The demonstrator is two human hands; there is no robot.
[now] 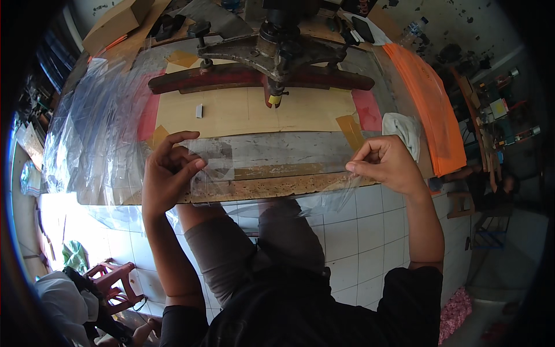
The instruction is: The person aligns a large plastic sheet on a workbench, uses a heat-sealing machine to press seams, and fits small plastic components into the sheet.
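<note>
1. Two hands share one job in the head view: your left hand (167, 173) and right hand (384, 162) each pinch an end of a clear plastic sheet (277, 159), so it spans flat between them over the near edge of the counter (277, 186).
2. Your left hand is closed on the sheet's left end, thumb over it and fingers curled beneath. That looks like a grip chosen to keep the thin film from folding on itself.
3. Your right hand is closed too, fingertips bunched on the sheet's right edge. With a grip at both ends, the film stays taut rather than sagging, I judge.
4. The sheet lies just above the worn counter front, part of it hanging past the edge toward your lap. It sits near you, well apart from the press.
5. A heap of loose clear film (95, 133) lies at your left, touching the counter's left side, close enough for your left hand to reach.
6. The metal press (277, 55) stands at the far side over a tan board (248, 110) taped down at its corners, likely so the board cannot shift.
7. An orange stack (430, 107) lies along the right edge, and a white cloth (404, 130) sits just beyond your right hand.
</note>
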